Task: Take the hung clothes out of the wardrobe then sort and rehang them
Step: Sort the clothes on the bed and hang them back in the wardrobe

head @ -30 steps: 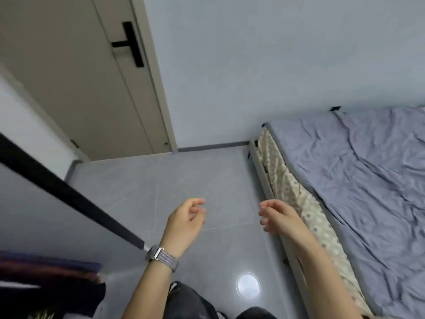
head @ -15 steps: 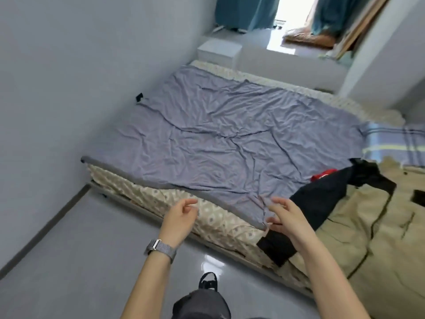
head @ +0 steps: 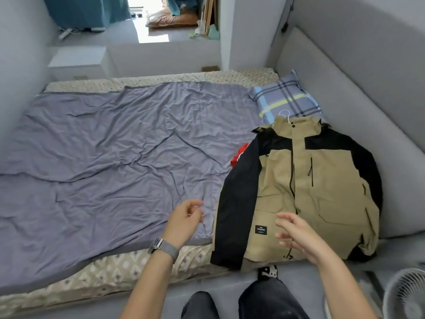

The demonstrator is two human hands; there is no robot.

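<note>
Both empty hands hover near jacket; its label is unreadable.

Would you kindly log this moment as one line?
left hand open, empty | right hand open over jacket | jacket flat on bed

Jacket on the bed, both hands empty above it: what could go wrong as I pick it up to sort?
1. The tan and black jacket overhangs the mattress edge; a grip on the hem alone might drag it off the bed.
2. Its white hanger hook shows at the collar; lifting by the body could let the hanger slip out.
3. A red garment lies partly under the sleeve and may get pulled along.
</note>
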